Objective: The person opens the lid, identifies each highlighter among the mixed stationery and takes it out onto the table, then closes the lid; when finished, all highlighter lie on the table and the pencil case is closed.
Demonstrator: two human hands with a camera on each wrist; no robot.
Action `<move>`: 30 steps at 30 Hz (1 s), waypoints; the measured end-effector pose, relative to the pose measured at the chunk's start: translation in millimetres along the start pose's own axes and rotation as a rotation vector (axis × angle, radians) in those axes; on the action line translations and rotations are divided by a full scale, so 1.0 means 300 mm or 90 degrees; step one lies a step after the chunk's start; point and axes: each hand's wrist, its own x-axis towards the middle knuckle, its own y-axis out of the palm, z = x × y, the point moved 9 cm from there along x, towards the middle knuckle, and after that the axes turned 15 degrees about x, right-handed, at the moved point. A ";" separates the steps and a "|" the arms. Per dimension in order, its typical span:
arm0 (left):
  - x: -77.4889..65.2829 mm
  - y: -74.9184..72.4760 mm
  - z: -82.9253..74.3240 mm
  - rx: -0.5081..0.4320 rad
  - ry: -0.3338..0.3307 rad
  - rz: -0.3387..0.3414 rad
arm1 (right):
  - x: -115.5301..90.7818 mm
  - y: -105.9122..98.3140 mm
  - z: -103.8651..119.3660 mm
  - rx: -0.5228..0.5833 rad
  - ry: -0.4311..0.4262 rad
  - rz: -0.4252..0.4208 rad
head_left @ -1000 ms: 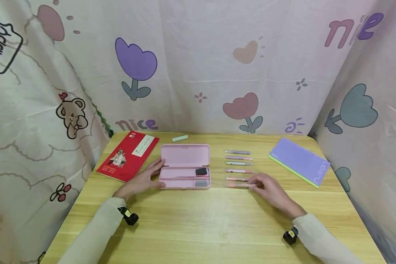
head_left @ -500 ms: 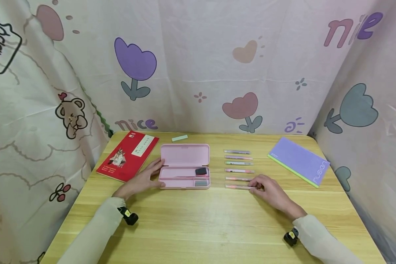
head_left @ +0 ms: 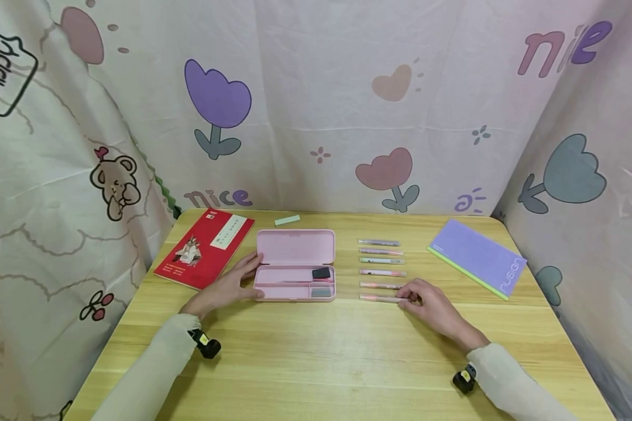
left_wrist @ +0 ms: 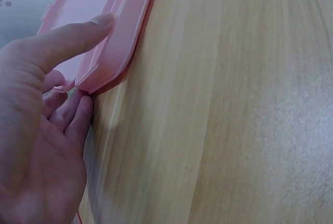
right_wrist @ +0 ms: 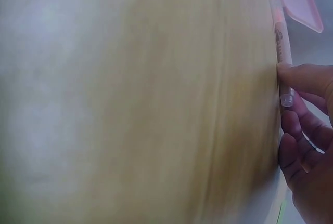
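A pink pencil case (head_left: 295, 248) lies with its lid up in the middle of the table. Inside it sit a black item (head_left: 321, 273) and a grey block (head_left: 320, 292). My left hand (head_left: 229, 292) grips the case's left end; in the left wrist view the thumb (left_wrist: 78, 34) lies over the front rim while the fingers are at the end corner. To the right, several slim highlighters (head_left: 381, 261) lie in a spaced column. My right hand (head_left: 429, 304) pinches the right end of the nearest highlighter (right_wrist: 282, 39), which has clear ends and lies at the table surface.
At the left lies a red notebook (head_left: 205, 248), partly beside my left hand. A purple notebook (head_left: 476, 257) with a green edge lies at the far right. Behind the case is a small pale strip (head_left: 287, 220). Patterned curtains (head_left: 316, 117) close off the table's back and sides.
The nearest highlighter has shifted slightly towards me and right in my right hand's pinch, widening its gap from the one behind. My left hand stays in place on the case.
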 end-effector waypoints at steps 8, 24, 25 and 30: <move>0.001 0.006 0.013 -0.003 -0.015 0.007 | -0.002 -0.002 -0.001 0.005 0.005 -0.006; -0.001 0.006 0.004 0.001 -0.017 0.010 | 0.124 -0.023 0.123 0.047 -0.030 -0.045; -0.002 0.006 0.003 0.002 -0.016 0.010 | 0.139 -0.014 0.141 0.055 -0.036 -0.044; -0.004 0.005 0.002 -0.002 -0.019 0.013 | 0.220 0.048 0.211 0.108 -0.052 -0.038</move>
